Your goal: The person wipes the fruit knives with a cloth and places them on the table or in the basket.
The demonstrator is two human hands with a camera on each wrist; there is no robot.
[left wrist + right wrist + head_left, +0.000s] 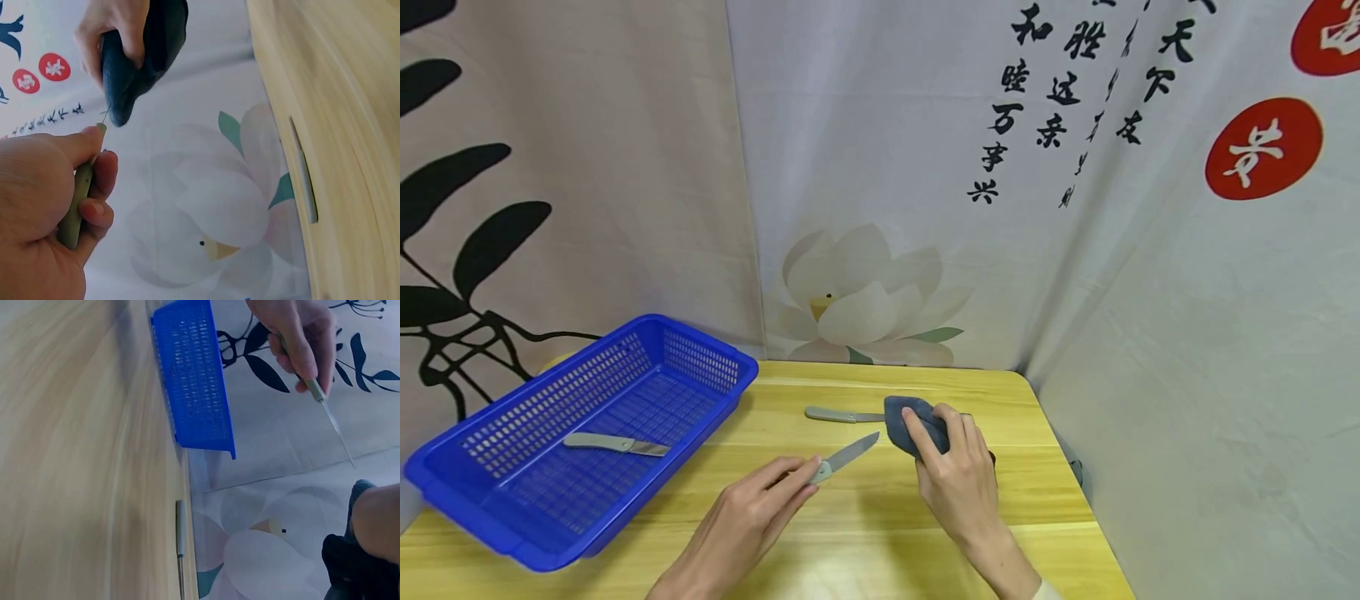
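My left hand (752, 512) pinches a knife (852, 453) by its pale green handle, its bare blade pointing up and to the right. A folded dark blue-grey cloth (898, 427) is gripped in my right hand (961, 479), just right of the blade tip. In the left wrist view, the tip of the thin blade meets the lower edge of the cloth (122, 87). Both hands are raised over the table. Behind them a second knife (831, 414) lies on the tabletop, its blade partly hidden by the cloth in the head view.
At the left stands a blue plastic basket (747, 372) with perforated walls, and a similar knife (598, 442) lies inside it. The yellow wooden table (820, 550) ends at a printed curtain (880, 167) behind and a plain curtain side on the right.
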